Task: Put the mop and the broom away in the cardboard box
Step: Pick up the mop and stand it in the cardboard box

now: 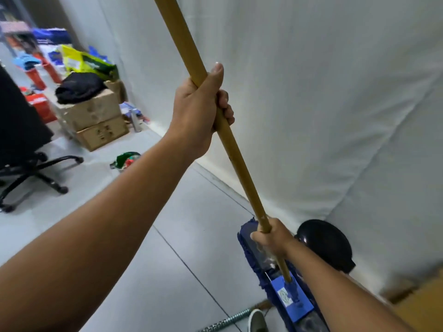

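Note:
A flat mop with a long yellow-brown wooden handle [237,161] and a blue head [282,288] stands on the floor by the white wall. My left hand [199,109] grips the handle high up. My right hand [273,236] grips it low, just above the mop head. A silvery patterned pole [230,321], maybe the broom, lies on the floor at the bottom, with its head hidden behind the mop. A brown cardboard edge [419,305] shows at the lower right corner.
A black round pan-like object [326,243] leans against the wall behind the mop. Stacked cardboard boxes [96,118] with black cloth and clutter stand at the back left. A black office chair [24,149] is at the left. A shoe [257,321] shows at the bottom.

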Demonstrator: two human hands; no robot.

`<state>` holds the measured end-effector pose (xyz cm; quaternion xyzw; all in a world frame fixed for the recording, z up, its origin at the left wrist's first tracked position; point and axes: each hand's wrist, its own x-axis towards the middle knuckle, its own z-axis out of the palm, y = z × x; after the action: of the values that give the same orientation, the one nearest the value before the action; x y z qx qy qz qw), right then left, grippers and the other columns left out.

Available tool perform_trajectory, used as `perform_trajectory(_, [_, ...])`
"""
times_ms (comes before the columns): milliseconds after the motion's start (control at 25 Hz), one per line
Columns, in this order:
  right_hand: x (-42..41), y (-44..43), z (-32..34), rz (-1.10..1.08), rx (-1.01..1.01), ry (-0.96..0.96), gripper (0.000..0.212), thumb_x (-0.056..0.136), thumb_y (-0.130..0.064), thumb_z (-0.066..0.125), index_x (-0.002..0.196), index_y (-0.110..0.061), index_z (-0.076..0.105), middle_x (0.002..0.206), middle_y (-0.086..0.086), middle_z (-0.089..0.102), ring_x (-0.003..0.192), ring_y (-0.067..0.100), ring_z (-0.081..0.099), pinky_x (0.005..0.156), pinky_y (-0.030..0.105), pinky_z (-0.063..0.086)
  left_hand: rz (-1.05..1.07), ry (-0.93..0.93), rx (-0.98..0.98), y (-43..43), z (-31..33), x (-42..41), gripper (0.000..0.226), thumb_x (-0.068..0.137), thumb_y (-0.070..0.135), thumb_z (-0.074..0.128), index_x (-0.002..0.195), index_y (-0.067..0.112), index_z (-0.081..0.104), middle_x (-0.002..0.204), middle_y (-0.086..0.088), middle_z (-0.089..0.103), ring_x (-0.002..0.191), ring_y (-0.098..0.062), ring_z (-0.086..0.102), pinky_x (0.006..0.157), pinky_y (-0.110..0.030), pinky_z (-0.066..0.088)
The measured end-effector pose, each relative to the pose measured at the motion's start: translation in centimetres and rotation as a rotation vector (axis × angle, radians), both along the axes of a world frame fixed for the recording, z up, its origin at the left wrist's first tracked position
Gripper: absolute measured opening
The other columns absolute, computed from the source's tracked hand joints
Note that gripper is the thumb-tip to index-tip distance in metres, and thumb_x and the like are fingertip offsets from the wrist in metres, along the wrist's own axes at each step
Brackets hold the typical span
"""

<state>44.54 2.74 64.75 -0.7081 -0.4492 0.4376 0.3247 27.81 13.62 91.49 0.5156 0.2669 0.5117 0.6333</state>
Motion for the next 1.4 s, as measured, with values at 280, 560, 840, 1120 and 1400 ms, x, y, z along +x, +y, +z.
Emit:
perform_trajectory(280, [5.2,-14.1,0.6,-0.296,-0.031,-0.035,0.038,0.069,-0.016,0.062,0.037,-0.025,0.044,0.039,-0.009,0.042,0.038,0.009,0.044,0.045,0.025,0.042,-0.349,-0.052,0.008,-8.3,-0.1,9.1,0.019,0.094,0.028,0.056,0.084,0.014,0.047,0.057,-0.001,0.051,0.053,-0.018,0.05,0.06,-0.034,0.048])
perform_trajectory(560, [10.9,-29.9,0.8,-0.654,-0.079,-0.156,0.032,0.066,-0.023,0.063,0.04,-0.023,0.045,0.037,-0.01,0.039,0.037,0.007,0.039,0.048,0.026,0.035,-0.699,-0.069,-0.007,-21.5,0.8,19.5,0.019,0.094,0.029,0.056,0.085,0.014,0.048,0.054,0.001,0.048,0.053,-0.018,0.047,0.058,-0.034,0.047])
perform_trajectory(840, [16.1,-46.9,1.0,-0.895,-0.098,-0.076,0.034,0.072,-0.02,0.064,0.041,-0.02,0.049,0.039,-0.005,0.045,0.04,0.013,0.044,0.053,0.028,0.041,-0.943,-0.054,0.055,-39.5,0.8,29.8,0.015,0.096,0.03,0.051,0.086,0.018,0.048,0.059,0.001,0.048,0.057,-0.017,0.046,0.061,-0.034,0.045])
perform_trajectory(1120, [21.2,-60.8,1.3,-1.102,-0.098,-0.071,0.035,0.08,-0.03,0.064,0.047,-0.021,0.053,0.048,-0.004,0.055,0.055,0.017,0.056,0.065,0.035,0.047,-1.153,-0.066,0.141,-55.1,0.3,37.6,0.014,0.096,0.029,0.05,0.087,0.018,0.047,0.061,0.001,0.045,0.06,-0.018,0.042,0.059,-0.033,0.042])
perform_trajectory(1400, [23.1,-69.1,0.8,-1.38,-0.158,-0.327,0.029,0.082,-0.042,0.065,0.076,-0.016,0.058,0.071,0.004,0.065,0.07,0.021,0.064,0.068,0.04,0.054,-1.329,-0.102,0.195,-65.9,-0.8,42.3,0.011,0.095,0.027,0.052,0.089,0.019,0.05,0.06,0.004,0.047,0.056,-0.009,0.045,0.059,-0.031,0.045])
